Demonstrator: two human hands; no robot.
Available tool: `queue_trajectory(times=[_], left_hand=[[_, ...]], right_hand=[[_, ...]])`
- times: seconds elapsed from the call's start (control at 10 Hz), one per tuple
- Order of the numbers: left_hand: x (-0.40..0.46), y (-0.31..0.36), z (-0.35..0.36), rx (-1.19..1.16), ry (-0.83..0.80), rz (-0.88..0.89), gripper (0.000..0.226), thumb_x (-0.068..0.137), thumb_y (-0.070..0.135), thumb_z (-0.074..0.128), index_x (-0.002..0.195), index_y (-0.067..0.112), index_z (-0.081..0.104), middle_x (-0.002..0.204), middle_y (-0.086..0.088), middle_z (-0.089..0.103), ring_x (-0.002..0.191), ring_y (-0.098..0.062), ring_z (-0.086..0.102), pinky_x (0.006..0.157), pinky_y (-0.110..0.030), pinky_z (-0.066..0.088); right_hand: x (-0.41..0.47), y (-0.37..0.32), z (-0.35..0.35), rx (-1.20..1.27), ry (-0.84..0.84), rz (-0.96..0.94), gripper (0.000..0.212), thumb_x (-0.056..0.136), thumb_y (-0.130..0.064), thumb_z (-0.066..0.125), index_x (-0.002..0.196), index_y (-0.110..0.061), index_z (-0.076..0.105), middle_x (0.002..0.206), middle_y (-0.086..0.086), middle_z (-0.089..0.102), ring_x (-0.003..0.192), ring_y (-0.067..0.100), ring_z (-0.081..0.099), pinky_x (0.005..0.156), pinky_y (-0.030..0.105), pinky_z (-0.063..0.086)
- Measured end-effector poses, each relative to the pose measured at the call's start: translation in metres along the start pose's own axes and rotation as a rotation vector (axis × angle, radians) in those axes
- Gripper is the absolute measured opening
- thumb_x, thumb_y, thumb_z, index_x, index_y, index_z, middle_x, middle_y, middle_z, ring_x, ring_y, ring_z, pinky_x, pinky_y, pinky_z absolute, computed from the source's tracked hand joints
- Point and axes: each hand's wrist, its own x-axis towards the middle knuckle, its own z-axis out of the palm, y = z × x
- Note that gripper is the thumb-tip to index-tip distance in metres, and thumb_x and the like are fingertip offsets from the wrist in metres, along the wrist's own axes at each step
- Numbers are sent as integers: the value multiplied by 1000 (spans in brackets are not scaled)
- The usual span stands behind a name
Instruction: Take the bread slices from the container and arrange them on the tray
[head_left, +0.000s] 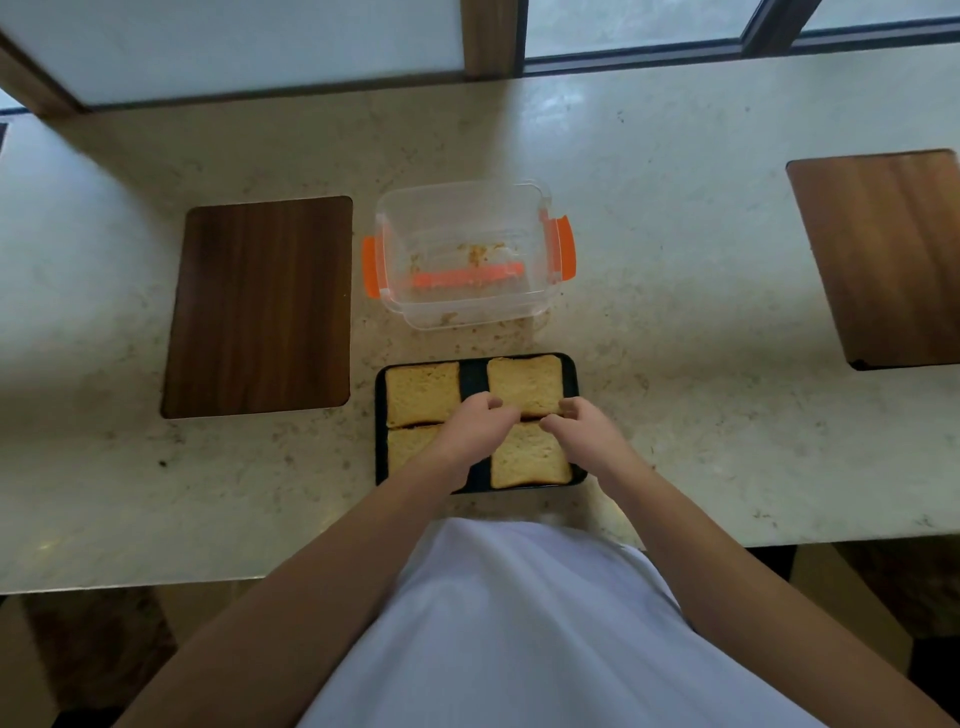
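Four bread slices (524, 385) lie on the black tray (472, 375) on the worktop. The container (467, 254) holds only crumbs. Both hands (480, 423) (582, 428) rest curled on the slices, gripping nothing. Bread is light, soft and crumbly; hold it gently by its edges.
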Motion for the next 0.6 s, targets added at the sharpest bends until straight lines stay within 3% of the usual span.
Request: queue_trajectory(times=[0.1,0.2,0.4,0.5,0.6], left_hand=[[0,1,1,-1,0,3,59,88,38,56,143,17,46,140,-3,52,121,-20,50,102,-47,48],[1,0,2,-17,-2,13,56,90,36,55,141,16,48,137,-2,53,117,-18,50,100,-46,49],[0,-1,0,-25,-4,28,54,92,37,55,141,18,48,129,2,54,112,-16,51,95,-41,51],[-2,-5,-2,118,38,124,54,93,37,52,143,16,47,138,-3,53,105,-14,55,89,-33,51],[-11,-13,-7,644,316,547,45,91,27,51,134,12,54,127,-8,56,100,-19,55,79,-31,48]], right_hand=[[0,1,-2,20,-11,-10,66,94,-32,60,152,-12,38,148,8,51,87,6,57,71,28,51],[-1,1,-3,37,-22,-4,65,94,-31,60,152,-12,38,150,9,49,118,20,54,90,36,50],[0,1,-2,-6,0,-5,65,94,-31,60,151,-11,39,145,9,52,78,-1,51,62,25,47],[-3,0,-3,-110,19,-14,62,92,-30,59,149,-10,42,143,10,52,84,8,55,69,29,49],[-8,-8,1,-405,117,-135,56,91,-30,54,143,-13,46,145,9,44,127,26,43,95,39,43]])
